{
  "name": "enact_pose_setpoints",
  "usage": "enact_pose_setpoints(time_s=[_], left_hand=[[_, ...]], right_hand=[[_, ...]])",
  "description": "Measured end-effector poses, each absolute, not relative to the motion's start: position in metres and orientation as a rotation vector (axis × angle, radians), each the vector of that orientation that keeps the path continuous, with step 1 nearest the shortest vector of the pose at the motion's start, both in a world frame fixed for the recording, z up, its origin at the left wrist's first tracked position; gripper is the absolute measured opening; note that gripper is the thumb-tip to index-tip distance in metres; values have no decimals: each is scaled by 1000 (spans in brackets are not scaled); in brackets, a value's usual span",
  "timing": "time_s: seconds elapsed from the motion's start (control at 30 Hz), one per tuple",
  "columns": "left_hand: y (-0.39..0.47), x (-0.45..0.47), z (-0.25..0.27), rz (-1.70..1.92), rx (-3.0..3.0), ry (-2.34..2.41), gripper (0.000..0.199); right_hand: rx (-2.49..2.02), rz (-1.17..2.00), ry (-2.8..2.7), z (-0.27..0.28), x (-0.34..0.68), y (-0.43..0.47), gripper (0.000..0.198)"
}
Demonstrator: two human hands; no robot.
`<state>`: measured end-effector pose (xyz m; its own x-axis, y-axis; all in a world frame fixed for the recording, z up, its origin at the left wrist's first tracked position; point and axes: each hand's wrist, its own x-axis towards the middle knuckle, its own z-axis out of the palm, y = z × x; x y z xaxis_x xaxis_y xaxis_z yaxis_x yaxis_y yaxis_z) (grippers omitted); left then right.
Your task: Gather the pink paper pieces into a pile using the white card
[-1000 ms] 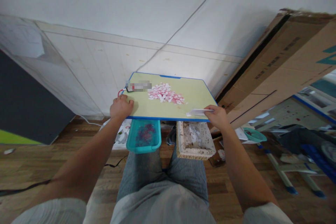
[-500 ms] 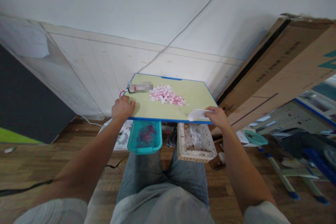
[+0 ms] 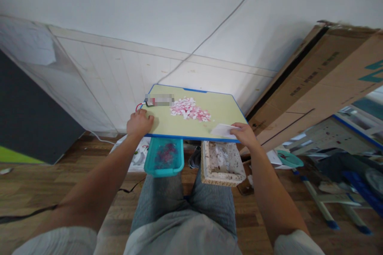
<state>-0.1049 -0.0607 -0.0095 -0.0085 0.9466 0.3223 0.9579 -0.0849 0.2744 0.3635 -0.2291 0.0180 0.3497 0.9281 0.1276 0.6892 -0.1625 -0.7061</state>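
Note:
On a pale yellow tabletop (image 3: 167,125) with a blue rim lies a loose heap of small pink and white pieces (image 3: 189,108), petal-like flakes. My right hand (image 3: 243,133) pinches a flat white card (image 3: 223,130), held low over the front right part of the tabletop. At the left front corner rests my left hand (image 3: 140,123), its fingers spread on the surface and holding nothing. Beyond it sits a dark-edged object with a red cord (image 3: 138,106), mostly blurred out.
Below the front edge are a teal bin (image 3: 149,162) with dark reddish bits and a speckled whitish foam box (image 3: 206,173) with white scraps. A tall cardboard box (image 3: 317,75) leans at the right. The wall (image 3: 119,63) stands directly behind the tabletop.
My right hand has shifted slightly left with the white card. A small white scrap seen under the card at the front edge no longer shows. My left hand has stayed put.

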Motion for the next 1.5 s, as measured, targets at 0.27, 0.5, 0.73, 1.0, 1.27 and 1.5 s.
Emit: enact_pose_setpoints(time_s=[0.27,0.5,0.73,1.0,1.27,1.5], left_hand=[[-61,-105,-9,-674,-2209,-2127,52],[-63,-106,-9,-693,-2208,-2129,53],[-68,-105,-5,-682,-2215,-2141,55],[-71,-103,1,-686,-2206,-2168,53],[-69,-106,-3,-683,-2216,-2111,51],[-58,-110,-15,-678,-2183,-2088,48]], right_hand=[[-1899,246,-1258,12,332,-219,44],[-1871,192,-1386,5,315,-226,44],[-1764,94,-1637,9,283,-227,39],[-1624,141,-1802,14,213,-217,32],[-1598,209,-1831,20,196,-198,27],[-1670,386,-1697,16,239,-187,29]])
